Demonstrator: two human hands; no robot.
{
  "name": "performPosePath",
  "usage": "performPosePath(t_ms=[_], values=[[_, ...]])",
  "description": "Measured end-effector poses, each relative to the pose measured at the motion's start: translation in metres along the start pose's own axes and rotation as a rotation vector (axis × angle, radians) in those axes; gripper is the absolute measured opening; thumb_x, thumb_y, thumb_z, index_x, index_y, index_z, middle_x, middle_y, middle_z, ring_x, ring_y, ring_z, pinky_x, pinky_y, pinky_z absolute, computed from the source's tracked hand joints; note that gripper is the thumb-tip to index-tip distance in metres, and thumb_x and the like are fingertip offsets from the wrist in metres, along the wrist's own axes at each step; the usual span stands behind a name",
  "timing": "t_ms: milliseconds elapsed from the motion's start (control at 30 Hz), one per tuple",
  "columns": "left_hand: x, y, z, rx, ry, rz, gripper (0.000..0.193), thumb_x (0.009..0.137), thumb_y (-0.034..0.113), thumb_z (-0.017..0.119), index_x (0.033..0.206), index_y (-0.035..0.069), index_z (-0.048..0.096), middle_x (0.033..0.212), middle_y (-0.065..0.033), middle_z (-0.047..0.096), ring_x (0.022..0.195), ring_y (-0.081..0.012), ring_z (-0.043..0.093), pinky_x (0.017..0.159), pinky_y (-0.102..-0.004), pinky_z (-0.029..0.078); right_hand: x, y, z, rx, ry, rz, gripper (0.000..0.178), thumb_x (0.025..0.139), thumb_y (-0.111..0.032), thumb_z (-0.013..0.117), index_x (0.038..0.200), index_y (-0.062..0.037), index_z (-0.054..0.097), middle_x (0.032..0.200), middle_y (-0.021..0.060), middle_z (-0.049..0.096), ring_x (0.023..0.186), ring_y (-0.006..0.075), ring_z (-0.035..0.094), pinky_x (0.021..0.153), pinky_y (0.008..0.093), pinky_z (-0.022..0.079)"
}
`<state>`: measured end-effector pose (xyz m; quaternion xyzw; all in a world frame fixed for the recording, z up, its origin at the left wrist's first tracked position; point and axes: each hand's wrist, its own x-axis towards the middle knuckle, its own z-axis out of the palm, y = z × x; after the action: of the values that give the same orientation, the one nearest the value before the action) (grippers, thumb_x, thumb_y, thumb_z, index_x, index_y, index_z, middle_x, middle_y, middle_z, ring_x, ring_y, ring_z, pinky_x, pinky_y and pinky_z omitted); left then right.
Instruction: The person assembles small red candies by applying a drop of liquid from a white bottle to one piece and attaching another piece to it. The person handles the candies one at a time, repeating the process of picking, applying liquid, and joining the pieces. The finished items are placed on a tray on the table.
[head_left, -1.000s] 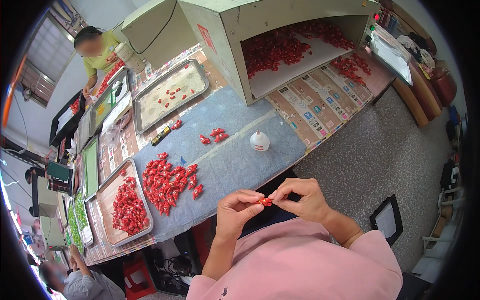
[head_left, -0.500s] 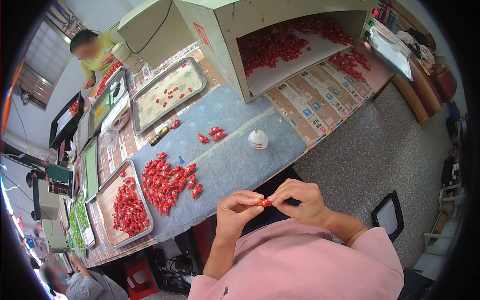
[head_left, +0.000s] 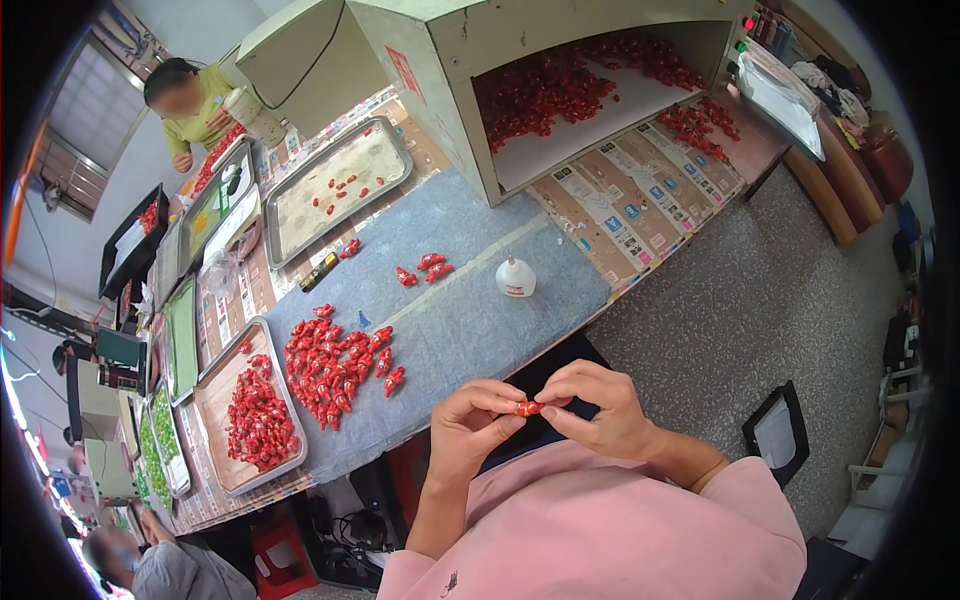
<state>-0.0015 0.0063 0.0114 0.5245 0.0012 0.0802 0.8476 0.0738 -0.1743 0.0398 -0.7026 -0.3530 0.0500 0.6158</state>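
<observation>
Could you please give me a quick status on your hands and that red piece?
Left hand and right hand both pinch one red piece, held over the lap. Red pile lies on the grey mat. Nothing between the hands.

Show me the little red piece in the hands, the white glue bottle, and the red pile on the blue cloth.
red piece (head_left: 527, 408), head view, its middle.
white glue bottle (head_left: 515, 279), head view, its body.
red pile (head_left: 335, 365), head view, its centre.
</observation>
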Motion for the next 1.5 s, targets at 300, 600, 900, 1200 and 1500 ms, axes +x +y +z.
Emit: performPosePath(t_ms=[300, 600, 900, 1200, 1500], values=[[-0.001, 0.0, 0.002, 0.051, -0.001, -0.01, 0.023, 0.072, -0.014, 0.072, 0.09, 0.002, 0.07, 0.099, -0.0129, 0.064, 0.09, -0.0188, 0.064, 0.08, -0.0285, 0.054, -0.006, 0.005, 0.0, 0.082, -0.018, 0.13, 0.013, 0.077, -0.002, 0.072, 0.09, -0.0013, 0.069, 0.085, 0.0091, 0.066, 0.07, 0.0134, 0.064, 0.061, 0.0242, 0.051], [-0.002, -0.002, 0.004, 0.061, 0.05, -0.022, 0.024, 0.068, -0.014, 0.074, 0.086, 0.002, 0.072, 0.093, -0.0126, 0.067, 0.089, -0.0198, 0.065, 0.079, -0.0297, 0.055, -0.008, 0.004, 0.001, 0.186, -0.017, 0.208, 0.009, 0.079, -0.002, 0.071, 0.088, -0.0007, 0.07, 0.084, 0.0083, 0.066, 0.071, 0.0121, 0.064, 0.061, 0.0232, 0.051], [-0.004, -0.005, 0.003, 0.04, 0.052, -0.065, 0.024, 0.069, -0.014, 0.074, 0.086, 0.003, 0.072, 0.093, -0.013, 0.068, 0.087, -0.0199, 0.066, 0.078, -0.0306, 0.055, -0.012, 0.006, 0.003, 0.248, 0.001, 0.257, 0.007, 0.08, -0.002, 0.07, 0.087, -0.0003, 0.07, 0.085, 0.0081, 0.066, 0.072, 0.0117, 0.065, 0.062, 0.023, 0.051], [-0.004, -0.006, 0.002, 0.015, 0.059, -0.092, 0.024, 0.07, -0.014, 0.073, 0.087, 0.003, 0.072, 0.093, -0.0132, 0.067, 0.087, -0.02, 0.066, 0.079, -0.0305, 0.055, -0.012, 0.007, 0.003, 0.217, 0.011, 0.251, 0.007, 0.08, -0.003, 0.07, 0.087, -0.0007, 0.07, 0.085, 0.0077, 0.066, 0.071, 0.0114, 0.064, 0.061, 0.023, 0.05], [0.001, -0.002, 0.003, -0.052, 0.099, -0.115, 0.018, 0.076, -0.004, 0.074, 0.092, 0.002, 0.065, 0.095, -0.0113, 0.064, 0.084, -0.0184, 0.064, 0.078, -0.0292, 0.054, -0.003, 0.008, -0.001, 0.221, -0.074, 0.278, 0.013, 0.084, -0.008, 0.071, 0.096, -0.0026, 0.07, 0.087, 0.0072, 0.066, 0.073, 0.0115, 0.063, 0.065, 0.0245, 0.05]])
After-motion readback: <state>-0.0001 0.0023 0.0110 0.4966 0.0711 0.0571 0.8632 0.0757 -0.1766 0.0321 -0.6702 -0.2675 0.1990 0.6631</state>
